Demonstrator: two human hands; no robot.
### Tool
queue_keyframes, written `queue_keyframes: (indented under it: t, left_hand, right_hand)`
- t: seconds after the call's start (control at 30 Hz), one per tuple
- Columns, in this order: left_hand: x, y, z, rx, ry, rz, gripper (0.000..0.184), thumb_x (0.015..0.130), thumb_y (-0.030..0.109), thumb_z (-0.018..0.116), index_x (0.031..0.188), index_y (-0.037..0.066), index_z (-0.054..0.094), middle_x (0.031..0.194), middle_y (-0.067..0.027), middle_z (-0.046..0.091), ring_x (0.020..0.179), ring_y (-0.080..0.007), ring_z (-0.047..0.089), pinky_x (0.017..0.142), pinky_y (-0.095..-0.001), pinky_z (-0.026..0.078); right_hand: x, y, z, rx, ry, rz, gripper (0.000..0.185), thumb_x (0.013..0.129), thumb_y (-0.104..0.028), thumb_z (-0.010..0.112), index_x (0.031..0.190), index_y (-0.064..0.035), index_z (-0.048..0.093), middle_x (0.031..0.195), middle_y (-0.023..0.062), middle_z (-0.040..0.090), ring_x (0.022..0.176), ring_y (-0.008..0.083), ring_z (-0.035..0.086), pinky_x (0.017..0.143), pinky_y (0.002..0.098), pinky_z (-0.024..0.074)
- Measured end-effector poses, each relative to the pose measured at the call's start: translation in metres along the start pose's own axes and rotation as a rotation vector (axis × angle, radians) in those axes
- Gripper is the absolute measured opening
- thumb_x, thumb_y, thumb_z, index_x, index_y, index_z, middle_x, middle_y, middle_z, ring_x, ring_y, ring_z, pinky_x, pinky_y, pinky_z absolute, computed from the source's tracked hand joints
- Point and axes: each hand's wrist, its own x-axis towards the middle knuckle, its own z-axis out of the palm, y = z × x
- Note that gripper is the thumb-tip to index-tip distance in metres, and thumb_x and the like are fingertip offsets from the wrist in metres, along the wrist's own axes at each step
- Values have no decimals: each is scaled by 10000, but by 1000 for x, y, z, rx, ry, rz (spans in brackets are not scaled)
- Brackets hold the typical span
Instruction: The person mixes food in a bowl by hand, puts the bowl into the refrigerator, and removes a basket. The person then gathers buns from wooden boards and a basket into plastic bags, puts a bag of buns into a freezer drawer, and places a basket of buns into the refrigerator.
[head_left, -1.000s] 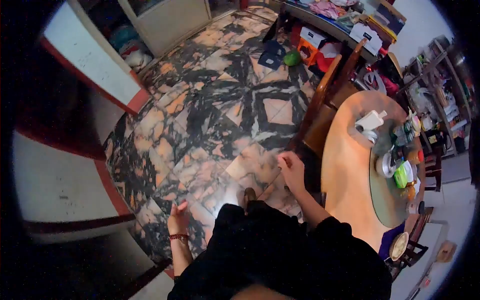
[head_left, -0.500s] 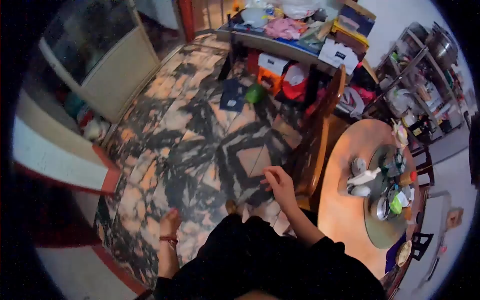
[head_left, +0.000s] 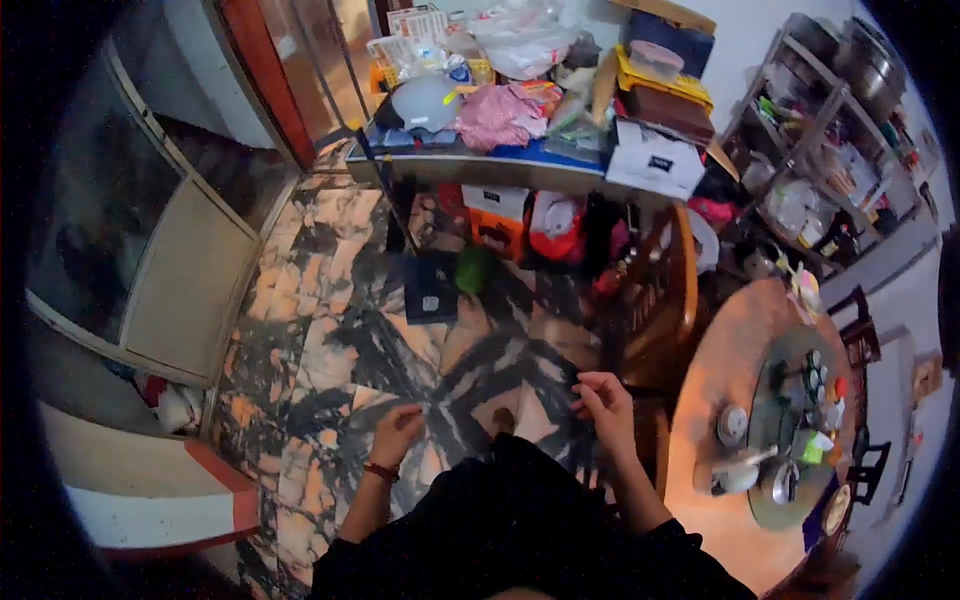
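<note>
My left hand point(head_left: 398, 436), with a reddish bracelet at its wrist, hangs in the air over the patterned stone floor point(head_left: 300, 370). Its fingers curve loosely and hold nothing I can see. My right hand point(head_left: 606, 410) is raised further right, fingers apart and bent, with nothing in them. It is nearest to the wooden chair point(head_left: 688, 290) and the round table point(head_left: 690, 480), touching neither. On the floor ahead lie a dark flat box or bag point(head_left: 430, 285) and a round green thing point(head_left: 470, 270).
A cluttered long table point(head_left: 560, 172) stands ahead, bearing pink checked cloth point(head_left: 497, 115), plastic bags and a white box point(head_left: 655, 160). Below it sits an orange box point(head_left: 495, 235). Crockery stands on the round table's glass turntable point(head_left: 765, 430). A metal shelf point(head_left: 800, 150) is at right, a door point(head_left: 185, 280) at left.
The view has moved forward, so the cluttered table and the floor items look nearer. My left hand has risen and come inward; my right hand appears slightly further right and lower.
</note>
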Motion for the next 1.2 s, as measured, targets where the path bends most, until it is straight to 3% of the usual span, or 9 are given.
queue_keyframes:
  t: [0.1,0.33,0.4,0.47,0.6,0.63,0.77,0.97,1.2]
  left_hand:
    - [59,25,-21,66,146,157,262,847,138,682,1087,38,650,1021,-47,668,894,-137,618,765,-276,501]
    - [166,85,-55,-127,295,59,219,854,119,668,1058,46,645,1007,-30,665,870,-139,620,743,-267,494]
    - [211,89,-57,-198,254,110,211,851,110,668,1049,43,642,998,-42,668,878,-144,626,763,-273,500]
    - [262,107,-51,109,233,250,241,844,109,675,1073,43,636,1002,-58,671,895,-150,635,793,-283,505]
    - [344,170,-36,21,64,214,179,826,132,703,985,52,691,984,-51,687,914,-143,647,787,-289,519]
    - [356,197,-31,-1,63,234,132,830,169,706,869,43,720,974,-61,697,906,-162,659,771,-292,525]
    - [418,243,-29,65,-59,367,237,878,213,633,756,37,733,920,-86,706,847,-209,672,753,-308,516]
    - [469,256,-44,-176,-116,340,355,976,255,462,927,10,714,703,-58,688,745,-197,657,742,-315,494]
    - [464,264,-65,-142,45,95,438,1010,289,404,945,-37,689,754,-99,690,728,-176,650,752,-318,481]
  right_hand:
    - [84,-22,30,-48,-46,-78,156,929,-96,562,1078,-49,571,935,30,637,746,101,609,629,222,465]
    - [247,-74,97,-144,-102,-159,125,915,-44,572,1039,-36,592,906,11,614,762,89,597,639,230,483]
    - [289,-67,106,-337,-45,-402,153,908,-61,602,1058,-39,618,936,51,643,747,97,618,620,242,503]
    - [320,-58,116,-311,-15,-300,149,904,-65,608,1050,-36,622,945,58,647,761,108,626,637,251,504]
    - [374,-86,127,-410,31,-104,131,908,-61,595,1035,-37,607,873,10,623,734,83,594,634,240,494]
    - [399,-68,118,-525,58,-288,120,911,-61,592,1026,-32,609,833,4,620,716,82,588,642,237,495]
    - [456,-121,136,-494,170,-286,103,911,-48,588,1007,-19,612,847,10,616,747,83,587,622,230,480]
    - [544,-182,159,-631,208,-446,66,891,-42,617,946,-14,639,838,17,619,750,85,564,672,229,459]
    - [666,-281,160,-780,285,-803,84,823,-40,695,863,10,641,759,42,621,679,89,549,638,247,458]
